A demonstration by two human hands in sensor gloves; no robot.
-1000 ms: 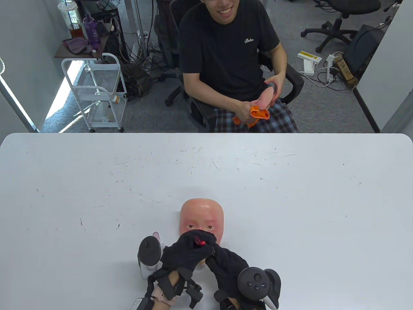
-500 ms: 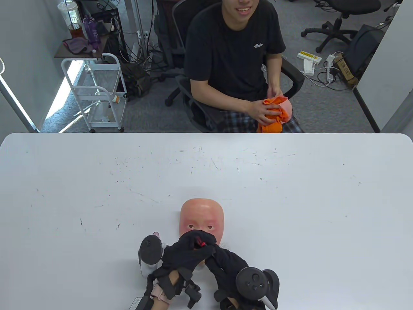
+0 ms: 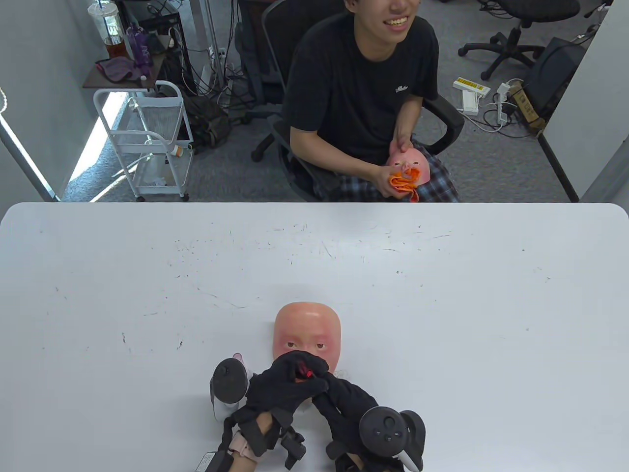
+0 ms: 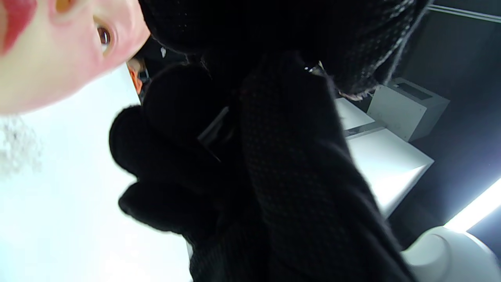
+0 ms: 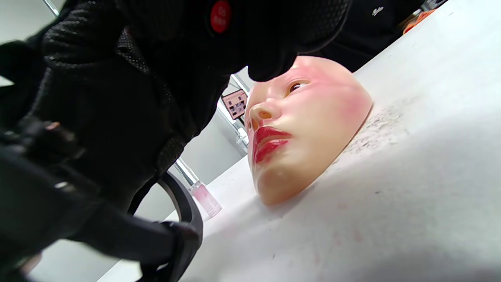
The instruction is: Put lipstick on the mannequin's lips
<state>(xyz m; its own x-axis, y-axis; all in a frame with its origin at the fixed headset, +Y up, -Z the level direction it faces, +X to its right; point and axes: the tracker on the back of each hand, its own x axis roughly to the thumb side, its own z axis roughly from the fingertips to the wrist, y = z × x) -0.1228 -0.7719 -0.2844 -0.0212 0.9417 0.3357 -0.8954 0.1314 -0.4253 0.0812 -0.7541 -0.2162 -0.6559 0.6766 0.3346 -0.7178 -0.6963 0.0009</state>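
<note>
A skin-coloured mannequin face (image 3: 307, 328) lies face up on the white table (image 3: 442, 305), near the front edge. Its lips (image 5: 268, 143) are painted red, as the right wrist view shows. My left hand (image 3: 282, 388) and right hand (image 3: 344, 398) meet just above the face's lower half and hide it in the table view. Between their fingers they grip a lipstick (image 3: 305, 371). Its round red end label (image 5: 220, 16) shows among black gloved fingers. The left wrist view shows the face's cheek and eye (image 4: 58, 58) beside the closed fingers (image 4: 172, 156).
A small pink tube (image 3: 238, 357) stands by my left hand's tracker; it also shows in the right wrist view (image 5: 205, 197). Across the table a seated person (image 3: 363, 88) wipes a second face (image 3: 410, 164) with an orange cloth (image 3: 405, 181).
My hands have stayed nearly still over the face, with the lipstick shifting slightly. The person across the table has leaned right and turned the second face upward while wiping.
</note>
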